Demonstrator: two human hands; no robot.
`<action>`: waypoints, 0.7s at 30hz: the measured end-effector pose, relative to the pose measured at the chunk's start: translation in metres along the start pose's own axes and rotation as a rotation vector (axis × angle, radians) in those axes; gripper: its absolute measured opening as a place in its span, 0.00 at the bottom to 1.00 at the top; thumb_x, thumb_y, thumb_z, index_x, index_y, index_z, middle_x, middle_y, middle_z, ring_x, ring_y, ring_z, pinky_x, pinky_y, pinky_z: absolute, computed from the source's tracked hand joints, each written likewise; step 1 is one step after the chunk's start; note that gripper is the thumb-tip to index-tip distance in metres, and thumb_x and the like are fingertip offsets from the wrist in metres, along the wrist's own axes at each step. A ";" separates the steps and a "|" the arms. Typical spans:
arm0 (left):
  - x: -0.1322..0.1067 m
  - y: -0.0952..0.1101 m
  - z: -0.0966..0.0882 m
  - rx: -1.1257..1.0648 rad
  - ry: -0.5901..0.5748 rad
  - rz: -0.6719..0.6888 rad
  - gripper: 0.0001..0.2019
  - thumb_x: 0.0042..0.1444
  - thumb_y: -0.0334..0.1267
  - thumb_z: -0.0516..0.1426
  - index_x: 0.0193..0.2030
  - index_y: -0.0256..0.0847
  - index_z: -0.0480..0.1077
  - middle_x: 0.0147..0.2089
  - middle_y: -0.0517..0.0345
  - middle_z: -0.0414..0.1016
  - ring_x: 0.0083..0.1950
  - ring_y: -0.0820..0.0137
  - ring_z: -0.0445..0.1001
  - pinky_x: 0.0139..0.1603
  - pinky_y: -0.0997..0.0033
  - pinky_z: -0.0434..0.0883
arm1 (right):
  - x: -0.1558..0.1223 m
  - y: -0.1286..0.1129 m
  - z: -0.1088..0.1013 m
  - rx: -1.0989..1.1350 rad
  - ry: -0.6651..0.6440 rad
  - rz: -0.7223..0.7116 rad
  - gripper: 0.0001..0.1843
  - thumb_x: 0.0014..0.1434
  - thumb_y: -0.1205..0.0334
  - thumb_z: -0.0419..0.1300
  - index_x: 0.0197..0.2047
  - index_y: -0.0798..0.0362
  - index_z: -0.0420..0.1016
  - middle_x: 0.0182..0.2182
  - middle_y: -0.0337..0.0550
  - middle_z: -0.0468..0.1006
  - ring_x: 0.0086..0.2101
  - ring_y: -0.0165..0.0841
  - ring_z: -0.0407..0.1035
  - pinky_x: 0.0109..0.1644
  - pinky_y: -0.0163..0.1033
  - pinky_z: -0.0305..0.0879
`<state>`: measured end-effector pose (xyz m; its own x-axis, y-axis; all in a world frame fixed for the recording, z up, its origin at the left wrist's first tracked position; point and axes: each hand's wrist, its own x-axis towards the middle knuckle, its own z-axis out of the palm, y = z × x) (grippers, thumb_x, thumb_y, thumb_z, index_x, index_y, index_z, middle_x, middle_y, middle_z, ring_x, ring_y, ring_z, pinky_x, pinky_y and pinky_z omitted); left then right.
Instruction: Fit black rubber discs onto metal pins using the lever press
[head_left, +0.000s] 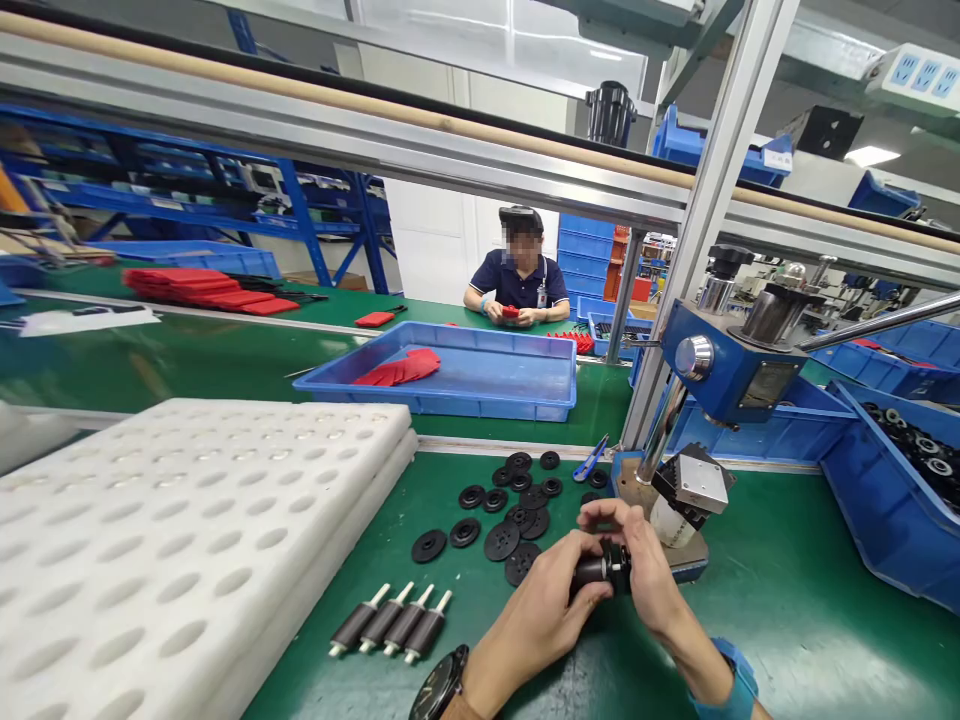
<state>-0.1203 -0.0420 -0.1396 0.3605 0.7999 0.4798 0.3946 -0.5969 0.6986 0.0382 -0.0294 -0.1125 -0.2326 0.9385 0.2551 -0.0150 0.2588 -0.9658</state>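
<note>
Far left, a white foam block (322, 555) with rows of round holes lies on the green surface (810, 560); beyond it, a stack of red pouches (202, 290). Right of the foam, four dark cylinders (390, 625) with pale shafts lie side by side. Behind, a blue tray (510, 372) carries red pieces (405, 368) at its left end. Black discs (502, 541) lie grouped at centre, some overlapping. Across the line, a co-worker (517, 275) holds a red item (511, 312); the chest badge (541, 296) is too small to read.

The held part (592, 570), a dark cylinder with a black end, is between the operator's hands, above the surface and in front of the press. Left hand (551, 590): grip closed round the cylinder body. Right hand (649, 565): grip curled on the black end. A blue cutter (591, 458) lies beyond.

Right, the blue press (739, 365) bears a nameplate (771, 384), lettering illegible. Far right, a blue bin (877, 510) contains black parts.
</note>
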 end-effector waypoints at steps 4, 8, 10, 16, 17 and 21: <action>-0.004 0.000 0.010 0.041 -0.007 0.050 0.04 0.64 0.31 0.54 0.44 0.42 0.66 0.42 0.52 0.76 0.43 0.61 0.75 0.44 0.61 0.72 | 0.002 0.005 0.009 0.235 -0.002 0.136 0.44 0.63 0.24 0.43 0.43 0.55 0.82 0.41 0.53 0.83 0.43 0.43 0.77 0.52 0.48 0.69; -0.008 -0.003 0.018 0.067 0.002 0.099 0.06 0.65 0.31 0.52 0.48 0.41 0.65 0.45 0.48 0.76 0.46 0.57 0.76 0.46 0.56 0.74 | 0.000 0.001 0.011 0.252 0.013 0.204 0.47 0.58 0.20 0.46 0.43 0.56 0.85 0.42 0.56 0.85 0.45 0.46 0.78 0.55 0.51 0.70; -0.009 -0.004 0.021 0.074 0.007 0.105 0.07 0.65 0.30 0.52 0.49 0.41 0.65 0.45 0.47 0.76 0.46 0.57 0.76 0.46 0.56 0.74 | -0.002 -0.001 0.012 0.192 0.033 0.195 0.48 0.58 0.20 0.45 0.43 0.55 0.86 0.41 0.56 0.85 0.46 0.48 0.78 0.56 0.52 0.70; -0.013 -0.004 0.023 0.122 0.010 0.111 0.07 0.64 0.27 0.51 0.45 0.40 0.65 0.42 0.48 0.75 0.43 0.58 0.75 0.43 0.57 0.74 | -0.008 0.005 0.011 0.110 0.078 0.187 0.45 0.61 0.23 0.45 0.45 0.54 0.86 0.43 0.54 0.85 0.48 0.49 0.78 0.58 0.54 0.69; -0.013 -0.004 0.023 0.120 0.009 0.114 0.07 0.64 0.27 0.51 0.46 0.40 0.65 0.43 0.48 0.75 0.43 0.58 0.75 0.43 0.57 0.74 | -0.008 0.006 0.011 0.104 0.081 0.187 0.45 0.61 0.23 0.46 0.45 0.54 0.86 0.43 0.54 0.85 0.48 0.49 0.77 0.58 0.54 0.69; -0.011 -0.002 0.021 0.071 0.010 0.113 0.07 0.65 0.29 0.51 0.47 0.41 0.65 0.44 0.48 0.76 0.43 0.59 0.75 0.44 0.59 0.73 | -0.005 0.002 0.009 0.132 0.038 0.208 0.45 0.59 0.22 0.49 0.44 0.55 0.86 0.43 0.56 0.85 0.48 0.50 0.77 0.58 0.55 0.67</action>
<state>-0.1074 -0.0511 -0.1580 0.3978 0.7278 0.5586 0.4112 -0.6857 0.6006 0.0303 -0.0357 -0.1157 -0.2074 0.9770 0.0498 -0.0980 0.0299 -0.9947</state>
